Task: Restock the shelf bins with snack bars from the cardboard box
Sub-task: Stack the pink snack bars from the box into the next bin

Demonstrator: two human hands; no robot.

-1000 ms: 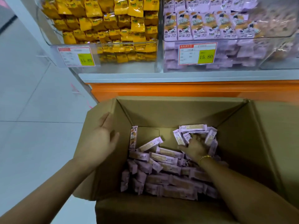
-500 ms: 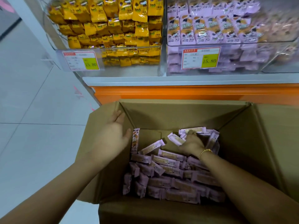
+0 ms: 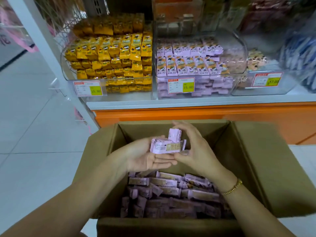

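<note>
At frame centre, above the cardboard box (image 3: 256, 168), the left hand (image 3: 145, 156) lies flat, palm up, under pink snack bars (image 3: 166, 147) (two plain, perhaps a third) while the right hand (image 3: 196, 151) curls round their ends. They look light, with slippery wrappers, best gripped mid-length. Dozens more fill the box; three clear bins (image 3: 213, 86) stand across the top.

Left tag (image 3: 88, 88) on yellow-snack bin (image 3: 130, 94): 15.80. Middle tag (image 3: 181, 85) on purple-bar bin (image 3: 212, 94): 15.80.
</note>
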